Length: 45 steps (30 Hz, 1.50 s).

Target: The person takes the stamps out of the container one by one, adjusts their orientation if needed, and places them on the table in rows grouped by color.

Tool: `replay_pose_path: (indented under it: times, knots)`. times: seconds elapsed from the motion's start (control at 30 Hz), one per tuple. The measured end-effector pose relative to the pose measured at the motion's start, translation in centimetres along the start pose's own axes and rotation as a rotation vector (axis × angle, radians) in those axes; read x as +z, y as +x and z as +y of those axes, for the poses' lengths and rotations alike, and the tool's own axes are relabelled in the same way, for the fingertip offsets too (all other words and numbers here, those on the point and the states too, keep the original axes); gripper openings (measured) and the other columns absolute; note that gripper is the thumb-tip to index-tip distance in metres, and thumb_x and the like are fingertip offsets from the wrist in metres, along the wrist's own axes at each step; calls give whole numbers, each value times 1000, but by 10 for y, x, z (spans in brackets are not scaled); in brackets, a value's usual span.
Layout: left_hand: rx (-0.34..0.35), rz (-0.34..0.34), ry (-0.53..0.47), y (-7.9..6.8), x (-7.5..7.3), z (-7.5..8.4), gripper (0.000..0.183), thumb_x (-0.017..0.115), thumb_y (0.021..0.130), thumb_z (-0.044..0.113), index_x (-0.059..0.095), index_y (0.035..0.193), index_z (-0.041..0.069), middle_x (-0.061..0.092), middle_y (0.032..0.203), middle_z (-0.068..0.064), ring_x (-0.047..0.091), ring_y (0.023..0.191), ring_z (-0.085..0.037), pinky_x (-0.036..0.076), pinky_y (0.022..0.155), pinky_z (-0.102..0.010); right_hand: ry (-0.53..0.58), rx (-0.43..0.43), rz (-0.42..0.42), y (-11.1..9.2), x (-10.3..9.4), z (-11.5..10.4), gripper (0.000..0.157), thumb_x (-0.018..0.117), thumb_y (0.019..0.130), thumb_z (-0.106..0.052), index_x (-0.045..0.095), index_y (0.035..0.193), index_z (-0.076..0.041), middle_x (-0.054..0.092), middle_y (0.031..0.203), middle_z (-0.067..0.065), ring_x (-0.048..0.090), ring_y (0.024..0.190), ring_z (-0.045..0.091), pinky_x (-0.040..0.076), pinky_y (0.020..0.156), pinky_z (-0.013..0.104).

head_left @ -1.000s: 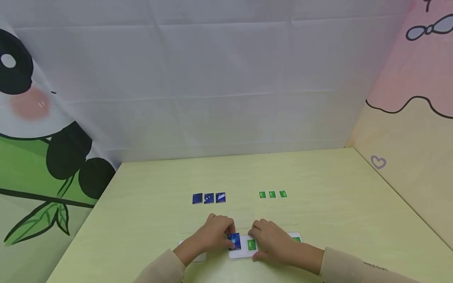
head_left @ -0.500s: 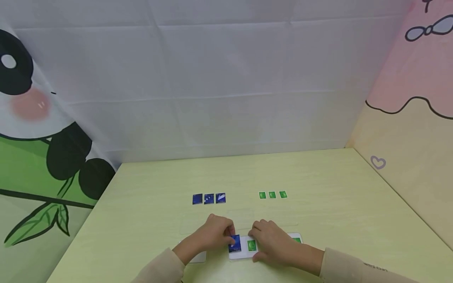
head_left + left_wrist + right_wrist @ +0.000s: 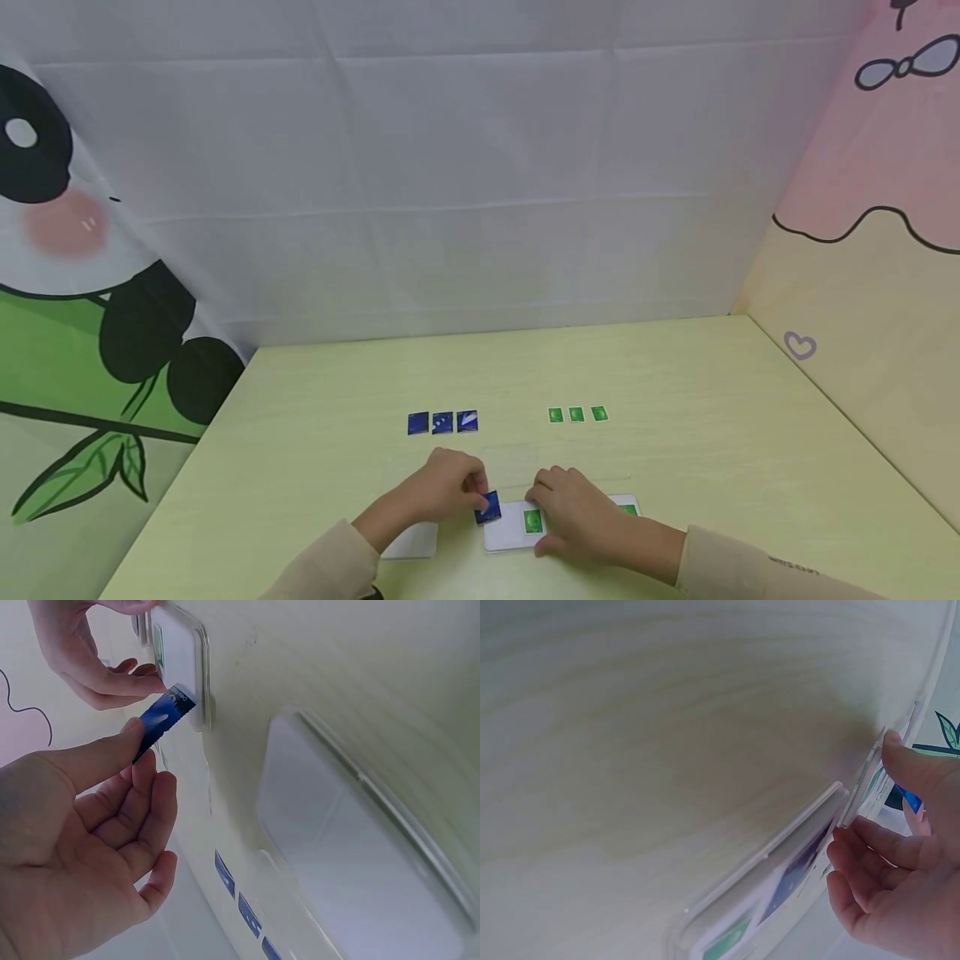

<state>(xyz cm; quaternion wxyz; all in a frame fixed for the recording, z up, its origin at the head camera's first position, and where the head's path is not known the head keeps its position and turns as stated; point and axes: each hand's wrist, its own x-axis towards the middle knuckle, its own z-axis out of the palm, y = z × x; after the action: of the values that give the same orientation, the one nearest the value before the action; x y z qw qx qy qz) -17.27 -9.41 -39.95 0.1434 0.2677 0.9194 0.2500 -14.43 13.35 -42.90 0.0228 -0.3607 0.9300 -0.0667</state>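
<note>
Above the left end of the middle white board point(image 3: 504, 540), my left hand point(image 3: 442, 490) pinches a small blue picture card point(image 3: 490, 508) between thumb and finger. The left wrist view shows this card point(image 3: 163, 720) tilted, its other fingers loosely curled beneath. My right hand point(image 3: 581, 517) grips the same board by its near and far edges, thumb on the near one. A small green card point(image 3: 532, 522) lies on that board beside my right fingers. Part of the board is hidden under the right hand.
Another white board point(image 3: 414, 542) lies to the left, a third point(image 3: 627, 500) to the right behind the right hand. Three blue cards point(image 3: 442, 422) and three green cards point(image 3: 577, 414) lie in rows farther back. Faint clear plastic pieces point(image 3: 513, 465) lie between.
The left hand has lifted the blue card off the middle board's left end and moved it slightly left and back, tilting it. The right hand stays in place.
</note>
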Motion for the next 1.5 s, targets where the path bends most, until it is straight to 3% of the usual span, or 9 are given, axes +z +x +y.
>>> replay_pose_path:
  times: [0.53, 0.93, 1.5]
  knots:
    - [-2, -91, -149, 3, -15, -4, 10, 75, 81, 13, 67, 77, 9, 64, 73, 3, 53, 67, -8, 44, 61, -21, 7, -8, -9, 1, -1, 2, 54, 74, 76, -50, 65, 113, -11, 62, 106, -3, 47, 87, 6, 43, 79, 24]
    - [8, -124, -166, -3, -26, -12, 10, 75, 81, 11, 67, 78, 6, 68, 75, -1, 57, 67, -8, 46, 62, -22, 2, -19, 17, 0, 2, 0, 54, 75, 75, -50, 65, 111, -10, 62, 103, -3, 47, 86, 6, 42, 77, 23]
    - [-44, -122, -167, -10, -36, -18, 10, 75, 80, 13, 67, 78, 8, 66, 74, 0, 56, 69, -11, 45, 62, -24, -1, -31, 28, 0, 2, 1, 54, 75, 75, -49, 65, 111, -10, 62, 104, -3, 48, 87, 6, 42, 76, 23]
